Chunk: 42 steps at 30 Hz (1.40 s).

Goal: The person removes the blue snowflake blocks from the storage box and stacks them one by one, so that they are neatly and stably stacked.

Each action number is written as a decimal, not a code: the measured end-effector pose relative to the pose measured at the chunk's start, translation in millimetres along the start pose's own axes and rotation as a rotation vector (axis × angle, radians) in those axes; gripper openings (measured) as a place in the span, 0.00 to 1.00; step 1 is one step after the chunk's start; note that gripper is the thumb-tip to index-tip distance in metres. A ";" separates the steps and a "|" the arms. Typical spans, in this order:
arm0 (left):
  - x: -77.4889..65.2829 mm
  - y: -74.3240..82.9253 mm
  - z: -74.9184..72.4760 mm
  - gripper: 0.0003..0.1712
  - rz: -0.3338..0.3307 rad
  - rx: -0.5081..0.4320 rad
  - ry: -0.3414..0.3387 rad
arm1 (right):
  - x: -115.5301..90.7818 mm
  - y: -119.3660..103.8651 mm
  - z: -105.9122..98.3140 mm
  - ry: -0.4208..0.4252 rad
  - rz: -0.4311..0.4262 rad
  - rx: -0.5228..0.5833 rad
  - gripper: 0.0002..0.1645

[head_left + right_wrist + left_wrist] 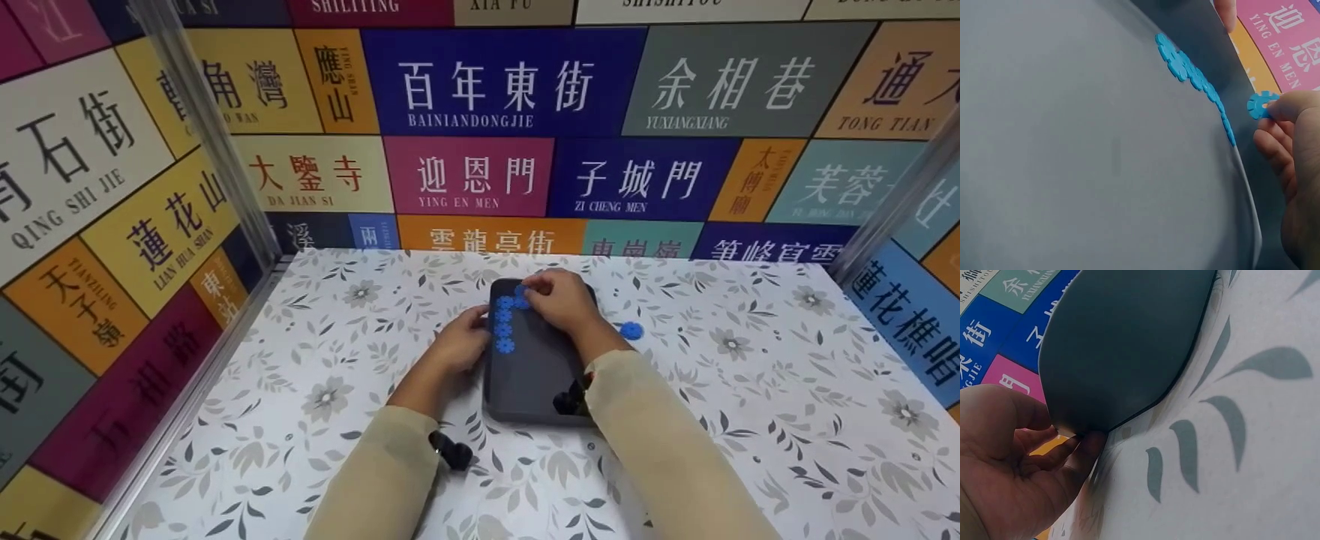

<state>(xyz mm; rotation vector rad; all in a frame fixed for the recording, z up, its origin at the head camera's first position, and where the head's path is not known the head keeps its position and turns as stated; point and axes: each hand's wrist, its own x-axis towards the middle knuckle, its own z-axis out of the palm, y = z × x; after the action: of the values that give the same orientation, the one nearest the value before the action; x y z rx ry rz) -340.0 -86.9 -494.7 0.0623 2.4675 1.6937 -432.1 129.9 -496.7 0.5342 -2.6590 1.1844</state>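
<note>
A dark grey shallow tray (529, 375) with rounded corners lies on the table. On its floor, near the left side and far end, several blue snowflake discs (505, 330) form a line that bends at the top. My right hand (561, 298) is over the tray's far end and pinches one blue snowflake disc (1257, 105) between thumb and finger. At the tray's left side, my left hand (463, 341) grips the edge; in the left wrist view its thumb and fingers (1055, 458) meet the tray's rim. That view hides the discs behind the tray wall.
One loose blue disc (631, 330) lies on the flowered tablecloth (720, 390), right of the tray. Behind the table stands a wall of coloured sign panels (465, 176). Black wrist cameras (453, 451) sit at both sleeves.
</note>
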 end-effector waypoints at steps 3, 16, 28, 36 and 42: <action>0.3 0.5 0.5 0.35 0.001 0.013 0.006 | 1.9 -8.1 -4.4 0.021 -0.054 -0.035 0.12; -0.6 0.5 -0.1 0.34 0.029 0.035 0.027 | -7.0 -41.3 -37.0 0.133 0.090 0.464 0.15; 0.0 -0.9 -1.5 0.35 -0.003 0.053 0.020 | -50.6 -13.5 -83.8 0.212 0.202 0.626 0.19; 0.0 -2.9 -1.1 0.35 -0.007 0.042 0.028 | -71.2 13.5 -114.3 0.240 0.293 0.664 0.21; 0.0 -2.9 1.0 0.36 -0.037 0.004 0.033 | -81.4 35.3 -129.1 0.222 0.360 0.627 0.24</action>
<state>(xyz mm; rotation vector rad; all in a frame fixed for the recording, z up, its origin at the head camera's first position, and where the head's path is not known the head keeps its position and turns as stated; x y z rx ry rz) -339.7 -87.1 -497.7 -0.0115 2.4793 1.6884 -368.7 268.3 -459.7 -0.0165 -2.2183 2.0626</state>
